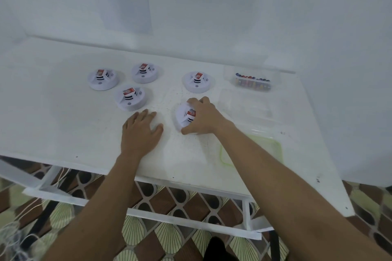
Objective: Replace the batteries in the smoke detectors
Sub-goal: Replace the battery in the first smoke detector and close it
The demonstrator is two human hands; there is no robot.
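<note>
Right hand (204,116): my fingers (194,101) are curled around the nearest smoke detector (182,115), thumb at its near edge, the others over its far edge; I have hold of it.
Left hand (141,130): lies flat on the bench (63,116), palm down, fingers spread and holding nothing, just left of that detector.
Held detector: sits on the bench near the front middle, a red and white battery (192,113) showing in its top beside my palm.
Other detectors: four more lie further back, each with a red-topped battery on top: far left (103,79), back middle (145,73), front left (130,98), right (198,82).
Battery box (252,82): a clear tub at the back right, holding a row of batteries.
Clear tray (244,106): just in front of the tub, right of my hand.
Green-edged lid (275,150): lies near the front right, partly under my right forearm.
</note>
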